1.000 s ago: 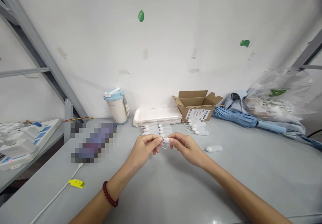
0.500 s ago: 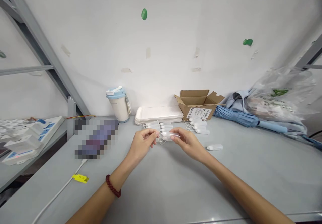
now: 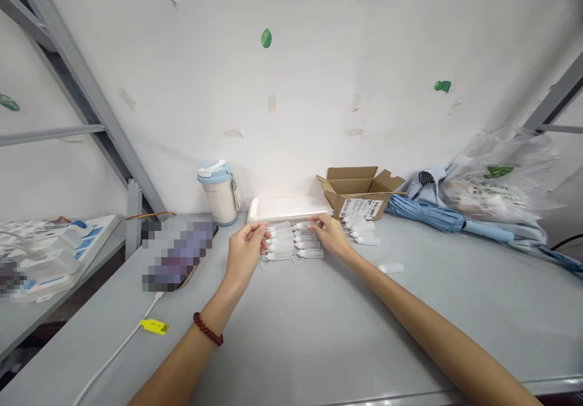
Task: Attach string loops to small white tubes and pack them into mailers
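Several small white capped pieces with thin loops [image 3: 291,242] lie in two neat columns on the grey table [image 3: 319,333], in front of a stack of white trays [image 3: 286,206]. My left hand [image 3: 246,251], with a red bead bracelet [image 3: 208,329] on its wrist, rests against the left side of these columns, fingers curved and apart, gripping nothing. My right hand [image 3: 330,236] touches the right side near the top row, its fingers stretched out. Neither hand holds a piece.
A second cluster of white pieces [image 3: 362,233] lies before an open cardboard box [image 3: 359,193]; one lone piece [image 3: 390,267] lies to the right. A blue-lidded cup [image 3: 219,192], a blue umbrella [image 3: 437,214], a plastic bag [image 3: 496,178] and a yellow-tagged cable [image 3: 153,326] are around.
Both hands held one white piece above the table, then moved forward. The piece now lies with the rows, and the hands rest against the group's sides.
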`<state>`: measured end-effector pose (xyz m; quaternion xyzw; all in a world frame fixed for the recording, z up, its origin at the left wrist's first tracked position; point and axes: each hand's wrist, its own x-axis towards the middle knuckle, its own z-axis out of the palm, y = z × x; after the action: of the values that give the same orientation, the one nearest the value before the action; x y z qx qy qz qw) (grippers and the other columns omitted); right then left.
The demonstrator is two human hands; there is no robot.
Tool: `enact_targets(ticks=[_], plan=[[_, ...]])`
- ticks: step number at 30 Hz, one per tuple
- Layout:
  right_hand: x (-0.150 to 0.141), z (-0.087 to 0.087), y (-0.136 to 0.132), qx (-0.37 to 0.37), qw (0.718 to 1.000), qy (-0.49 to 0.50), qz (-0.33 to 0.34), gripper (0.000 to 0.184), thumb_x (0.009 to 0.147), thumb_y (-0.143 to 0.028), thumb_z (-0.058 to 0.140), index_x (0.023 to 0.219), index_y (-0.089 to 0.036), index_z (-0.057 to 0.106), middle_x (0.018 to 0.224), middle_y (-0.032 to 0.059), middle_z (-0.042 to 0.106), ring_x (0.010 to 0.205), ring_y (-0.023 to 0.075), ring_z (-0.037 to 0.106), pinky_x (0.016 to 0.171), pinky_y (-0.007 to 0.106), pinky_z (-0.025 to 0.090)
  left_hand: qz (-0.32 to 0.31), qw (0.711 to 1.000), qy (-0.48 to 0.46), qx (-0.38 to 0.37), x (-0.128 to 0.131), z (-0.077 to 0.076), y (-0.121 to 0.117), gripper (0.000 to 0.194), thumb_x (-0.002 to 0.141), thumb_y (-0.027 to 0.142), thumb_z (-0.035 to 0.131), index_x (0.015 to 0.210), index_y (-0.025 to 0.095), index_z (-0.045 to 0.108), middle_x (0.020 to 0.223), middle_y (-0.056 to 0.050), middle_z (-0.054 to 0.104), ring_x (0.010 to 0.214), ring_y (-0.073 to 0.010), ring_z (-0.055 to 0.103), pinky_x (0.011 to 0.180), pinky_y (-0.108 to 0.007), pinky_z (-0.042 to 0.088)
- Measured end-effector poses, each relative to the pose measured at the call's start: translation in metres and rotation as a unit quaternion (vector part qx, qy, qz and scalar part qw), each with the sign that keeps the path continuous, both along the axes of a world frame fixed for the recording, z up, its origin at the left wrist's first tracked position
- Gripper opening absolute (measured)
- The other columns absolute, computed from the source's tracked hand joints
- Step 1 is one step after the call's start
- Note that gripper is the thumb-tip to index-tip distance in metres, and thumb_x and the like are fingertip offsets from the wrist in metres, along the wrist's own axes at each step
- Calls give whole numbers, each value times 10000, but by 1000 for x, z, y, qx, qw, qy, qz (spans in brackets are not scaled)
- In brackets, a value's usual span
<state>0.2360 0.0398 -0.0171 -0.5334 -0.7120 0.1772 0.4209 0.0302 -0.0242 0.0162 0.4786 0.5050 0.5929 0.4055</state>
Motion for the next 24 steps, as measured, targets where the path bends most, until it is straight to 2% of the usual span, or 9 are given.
enact_targets(ticks=[5,12,18,21,24], plan=[[-2,-4,2,-2,1000,-20,-14,131,737,-255,581,816,-165,633,680,13,607,622,152,513,644,275,389,11,1000,-19,0,-2,1,-1,226,731,311,580,845,122,626,674,-13,590,507,-77,477,471,-207,366],[4,-4,3,17,999,-36,-8,71,729,-175,578,794,-169,607,846,34,637,646,125,552,681,261,420,4,1000,-20,-9,1,1,-1,256,714,330,596,852,117,628,655,-7,579,484,-77,471,456,-207,362],[31,19,-7,30,999,-41,-12,115,760,-172,514,825,-167,608,859,51,639,708,149,564,677,283,425,6,1000,-17,-18,1,2,0,267,699,339,597,844,116,621,653,-2,574,485,-79,469,456,-205,361],[56,32,-23,9,997,-65,31,93,745,-195,533,766,-185,623,766,23,657,704,157,573,640,272,421,1,1000,-9,-18,2,3,-1,270,698,344,601,843,116,620,650,-2,572,485,-82,466,457,-207,362],[84,40,-36,-42,990,-111,71,121,753,-214,508,740,-192,626,729,15,667,655,154,572,609,274,417,-10,1000,9,-19,4,3,-4,255,703,334,604,847,125,626,656,2,571,485,-79,460,465,-209,368]])
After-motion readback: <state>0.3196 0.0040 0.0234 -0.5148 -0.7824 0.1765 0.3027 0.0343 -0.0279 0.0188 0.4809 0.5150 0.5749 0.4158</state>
